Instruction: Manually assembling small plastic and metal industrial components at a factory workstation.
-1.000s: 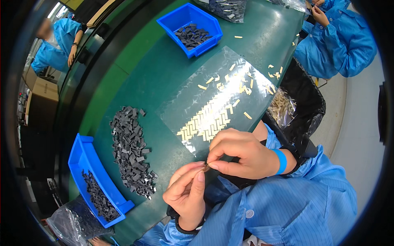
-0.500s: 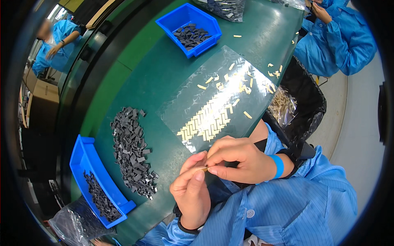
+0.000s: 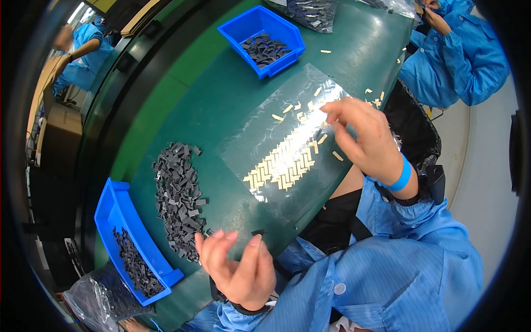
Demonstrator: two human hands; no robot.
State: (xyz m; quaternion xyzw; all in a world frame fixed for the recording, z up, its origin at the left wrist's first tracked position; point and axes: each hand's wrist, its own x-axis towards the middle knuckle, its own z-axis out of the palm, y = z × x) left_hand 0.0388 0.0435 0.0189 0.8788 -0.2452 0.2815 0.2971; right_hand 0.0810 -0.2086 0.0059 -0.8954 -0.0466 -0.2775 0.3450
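My left hand (image 3: 241,271) is palm up beside the pile of small dark grey rectangular pieces (image 3: 180,199), fingers apart. One small dark piece (image 3: 258,232) shows at the tip of its thumb; whether it rests there or is coming away, I cannot tell. Over the right part of a clear plastic sheet (image 3: 249,133), my right hand (image 3: 368,138) has its index finger and thumb apart, with nothing visible between them. Cream strips (image 3: 282,164) lie on the sheet in a tight zigzag pattern, and loose ones are scattered toward its far end, partly behind my right hand.
A blue bin (image 3: 299,48) with dark pieces stands at the far side, a longer blue bin (image 3: 105,213) at the left. Bags of dark pieces (image 3: 318,16) lie beyond. At right is a black-lined container (image 3: 412,122), with a co-worker in blue (image 3: 453,61) behind it.
My hands were together, fingertips pinching a small piece. They have parted: the left moved left and turned palm up, the right moved up over the sheet.
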